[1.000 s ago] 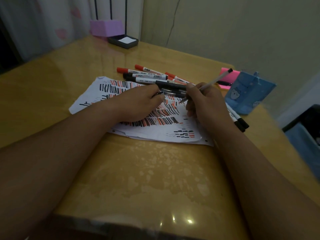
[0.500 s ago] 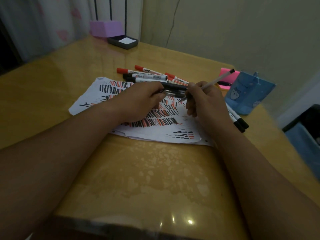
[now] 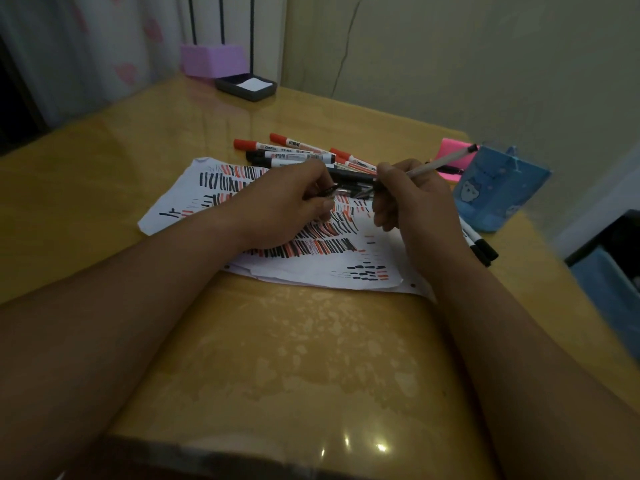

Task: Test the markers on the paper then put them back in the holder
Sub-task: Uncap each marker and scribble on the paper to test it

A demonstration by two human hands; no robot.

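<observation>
**Fingers (image 3: 382, 216) curled on a marker (image 3: 440, 163) above the striped paper (image 3: 187, 192)**

Nearest, the glossy yellow tabletop (image 3: 311, 358) carries two bare forearms that reach in from the lower corners. Beyond them lies the paper, white and crumpled at its edges, covered in rows of black and red strokes. Both hands hover over its far half. The right hand (image 3: 419, 206) grips the pale-barrelled marker. Its tail slants up to the right towards the holder (image 3: 498, 192) and its tip points at the left hand (image 3: 284, 206). The left hand's thumb and fingertips pinch a small dark piece (image 3: 329, 192); what it is I cannot tell. Just beside the right wrist two black-capped markers (image 3: 485, 249) lie on the tabletop, partly hidden by the arm. Behind the hands a loose heap of markers (image 3: 294, 152), red-capped and black-capped, lies at the paper's far edge, and the hands cover its near end. To the right stands the blue holder, with a pink pad of notes (image 3: 450, 148) behind it. Farther off sit a dark tray (image 3: 242, 91) holding white slips and a purple box (image 3: 213, 60), near a curtain (image 3: 104, 46) with pink hearts.
</observation>
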